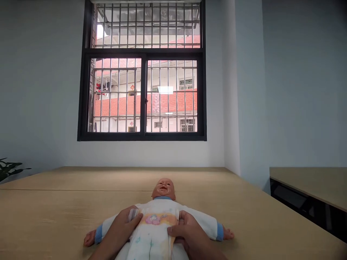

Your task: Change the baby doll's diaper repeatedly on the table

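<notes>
A baby doll (pixel 163 189) in a white suit with blue cuffs lies on its back on the wooden table (pixel 54 209), head toward the window, arms spread. A white diaper (pixel 153 231) with a pastel print band covers its belly. My left hand (pixel 120 229) rests on the diaper's left side, fingers pressed at its waistband tab. At the diaper's right side, my right hand (pixel 188 234) has its fingers curled against the edge. Both wrists leave the frame at the bottom.
The table reaches back to a white wall with a barred window (pixel 142 72). A plant's leaves (pixel 9 169) show at the far left. A second desk (pixel 311 187) stands to the right across a gap.
</notes>
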`<control>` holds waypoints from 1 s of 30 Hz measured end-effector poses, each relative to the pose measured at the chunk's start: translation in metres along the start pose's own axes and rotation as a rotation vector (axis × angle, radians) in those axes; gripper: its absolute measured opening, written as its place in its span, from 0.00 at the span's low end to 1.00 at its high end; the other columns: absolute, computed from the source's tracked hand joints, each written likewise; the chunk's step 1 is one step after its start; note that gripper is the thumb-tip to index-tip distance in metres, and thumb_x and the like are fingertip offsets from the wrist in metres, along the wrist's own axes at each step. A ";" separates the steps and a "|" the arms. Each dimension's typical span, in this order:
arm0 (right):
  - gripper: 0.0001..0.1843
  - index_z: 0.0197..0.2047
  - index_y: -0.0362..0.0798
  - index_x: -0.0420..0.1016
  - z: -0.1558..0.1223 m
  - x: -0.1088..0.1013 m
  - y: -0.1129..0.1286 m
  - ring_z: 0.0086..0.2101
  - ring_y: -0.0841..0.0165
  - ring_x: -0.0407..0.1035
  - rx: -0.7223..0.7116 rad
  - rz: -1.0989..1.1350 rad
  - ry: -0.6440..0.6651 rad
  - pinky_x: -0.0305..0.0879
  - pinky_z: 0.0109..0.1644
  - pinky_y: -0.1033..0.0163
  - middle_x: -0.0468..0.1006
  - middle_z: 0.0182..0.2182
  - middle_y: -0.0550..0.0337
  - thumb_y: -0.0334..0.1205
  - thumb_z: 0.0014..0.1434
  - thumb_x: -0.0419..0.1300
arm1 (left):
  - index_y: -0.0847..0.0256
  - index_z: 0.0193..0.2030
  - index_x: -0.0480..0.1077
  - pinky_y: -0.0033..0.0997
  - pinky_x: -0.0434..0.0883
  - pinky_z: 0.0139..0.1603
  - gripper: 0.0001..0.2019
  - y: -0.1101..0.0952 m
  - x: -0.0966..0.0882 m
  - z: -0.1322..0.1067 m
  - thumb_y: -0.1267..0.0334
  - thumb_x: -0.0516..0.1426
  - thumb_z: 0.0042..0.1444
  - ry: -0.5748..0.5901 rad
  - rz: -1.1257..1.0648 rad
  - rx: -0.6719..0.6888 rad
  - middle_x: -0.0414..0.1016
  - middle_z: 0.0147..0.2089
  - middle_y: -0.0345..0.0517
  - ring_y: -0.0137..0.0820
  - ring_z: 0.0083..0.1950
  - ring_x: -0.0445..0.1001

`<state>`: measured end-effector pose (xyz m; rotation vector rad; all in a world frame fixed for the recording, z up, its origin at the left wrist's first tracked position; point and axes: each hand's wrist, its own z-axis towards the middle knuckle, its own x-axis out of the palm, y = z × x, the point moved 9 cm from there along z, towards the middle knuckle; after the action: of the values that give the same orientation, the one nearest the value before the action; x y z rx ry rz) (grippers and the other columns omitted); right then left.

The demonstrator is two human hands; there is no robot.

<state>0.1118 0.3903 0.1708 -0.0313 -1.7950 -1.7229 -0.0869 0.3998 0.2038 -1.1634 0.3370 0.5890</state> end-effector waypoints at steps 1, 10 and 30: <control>0.23 0.39 0.45 0.66 -0.001 -0.005 -0.001 0.35 0.57 0.77 0.006 -0.008 -0.049 0.72 0.41 0.55 0.80 0.32 0.55 0.32 0.37 0.68 | 0.59 0.28 0.71 0.32 0.70 0.37 0.18 0.001 0.001 0.000 0.46 0.54 0.54 0.021 0.018 0.012 0.76 0.28 0.41 0.38 0.35 0.75; 0.16 0.34 0.45 0.68 0.000 -0.020 0.004 0.28 0.65 0.73 -0.056 -0.121 -0.183 0.68 0.29 0.63 0.77 0.28 0.59 0.37 0.38 0.63 | 0.62 0.49 0.68 0.43 0.66 0.56 0.16 -0.063 -0.025 -0.007 0.61 0.51 0.56 -0.175 0.370 0.169 0.74 0.52 0.54 0.43 0.55 0.72; 0.09 0.18 0.45 0.68 -0.004 -0.098 0.039 0.16 0.73 0.65 0.105 -1.004 -0.244 0.49 0.18 0.70 0.75 0.19 0.60 0.33 0.48 0.54 | 0.62 0.66 0.62 0.45 0.60 0.69 0.26 -0.099 0.085 -0.040 0.53 0.46 0.65 0.300 0.394 0.331 0.64 0.67 0.53 0.41 0.68 0.61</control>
<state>0.2085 0.4318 0.1609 0.8729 -2.2718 -2.3344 0.0422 0.3577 0.2179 -0.8657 0.9014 0.6694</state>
